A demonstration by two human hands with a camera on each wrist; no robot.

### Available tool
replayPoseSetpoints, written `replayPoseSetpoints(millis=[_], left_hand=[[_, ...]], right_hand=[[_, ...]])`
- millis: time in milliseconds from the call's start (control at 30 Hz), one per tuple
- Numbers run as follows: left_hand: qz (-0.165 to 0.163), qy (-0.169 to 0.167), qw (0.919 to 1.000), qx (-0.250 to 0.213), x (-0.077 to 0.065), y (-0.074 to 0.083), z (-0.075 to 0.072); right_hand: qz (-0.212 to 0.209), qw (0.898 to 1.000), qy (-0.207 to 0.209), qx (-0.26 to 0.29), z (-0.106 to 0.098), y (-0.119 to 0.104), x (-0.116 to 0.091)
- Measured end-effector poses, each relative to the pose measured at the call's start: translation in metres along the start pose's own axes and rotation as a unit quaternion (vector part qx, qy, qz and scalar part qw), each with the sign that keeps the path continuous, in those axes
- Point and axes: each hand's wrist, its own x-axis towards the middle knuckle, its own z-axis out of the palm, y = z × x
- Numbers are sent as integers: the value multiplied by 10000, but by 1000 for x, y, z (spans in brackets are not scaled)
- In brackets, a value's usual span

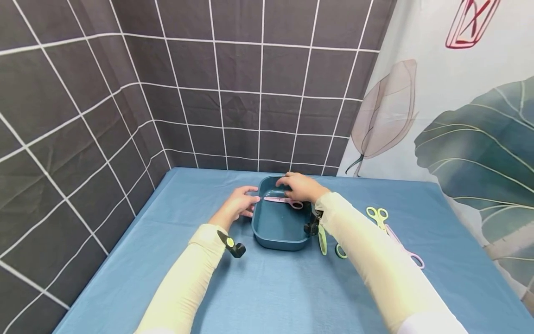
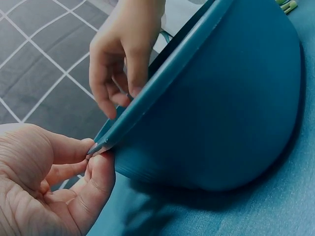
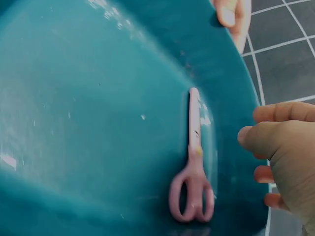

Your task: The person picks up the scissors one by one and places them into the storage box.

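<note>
Pink scissors [image 3: 196, 169] lie inside the blue bin [image 1: 281, 246], toward its far end, tip to the left, loops to the right. Your left hand [image 1: 238, 205] pinches the bin's left rim between thumb and fingers. Your right hand [image 1: 302, 187] is over the bin's far right part, fingers loosely bent, grasping nothing; contact with the rim: cannot tell.

Risks (judged). Your right wrist camera [image 1: 312, 226] sits close to the right rim; a low sweep could knock the bin askew. Pulling with the left pinch alone could tip or turn it, and the scissors would likely slide on the smooth floor. Your right sleeve [image 1: 375, 264] runs between a green loop [image 1: 337, 251] and the yellow-green scissors [image 1: 380, 221] on the bench [image 1: 167, 222]; a dropped forearm could drag either.

Appearance: pale pink throughout, blades together, slim, tip rounded. Small yellow mark near the pivot. Two finger loops, one visibly larger. Fine print along the blade is too blurred to read.
</note>
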Motion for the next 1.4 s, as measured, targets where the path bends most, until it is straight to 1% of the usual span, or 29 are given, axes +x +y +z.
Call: replayPoseSetpoints(millis=[267, 400, 533, 667, 900, 1233, 1400], left_hand=[[14, 26, 10000, -1, -3, 0, 0], [16, 54, 10000, 24, -3, 0, 0], [-6, 48, 10000, 32, -2, 1, 0], [-23, 51, 10000, 48, -2, 1, -1], [-87, 59, 9999, 90, -3, 1, 0], [-76, 25, 9999, 67, -3, 1, 1], [-65, 34, 10000, 59, -4, 2, 1]], right_hand=[[57, 9993, 324, -158, -21, 11, -20], [197, 9986, 466, -168, -28, 21, -32], [460, 9976, 490, -145, -32, 33, -45], [647, 9968, 420, -190, -33, 45, -57], [731, 9969, 226, -166, -33, 65, -79], [1310, 9911, -135, -202, -31, 92, -111], [1323, 9907, -237, -204, -33, 102, -126]])
